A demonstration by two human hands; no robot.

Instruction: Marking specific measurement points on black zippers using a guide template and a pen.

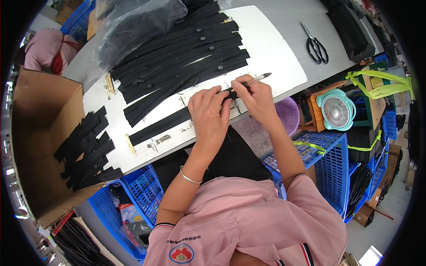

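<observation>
While the person in the soft pink shirt (208, 199) bends over the work, both bare hands are close together near the front edge of a big white flat board (273, 48). A thin round silver bracelet (190, 176) is on the left wrist. The left hand (208, 114) has its fingers bent, and its thumb and first finger pinch one end of a long flat black strip (163, 126). This strip lies along the near side of the board and runs under the left hand. The right hand (257, 99) is curled, with its thumb and first finger together near that same end. It holds a thin pen-like tool (263, 76), and one silver tip pokes out past the fingers. I cannot tell if the tool's other end touches the strip.

To the left, short flat black pieces (91, 148) lie in a messy heap beside an open brown cardboard box (44, 113). Past the hands, many long black strips (177, 64) lie side by side in a wide pile, with a crumpled clear plastic bag (140, 31) on top. Farther off to the right, black-handled metal scissors (316, 48) lie on the grey table (288, 17).
</observation>
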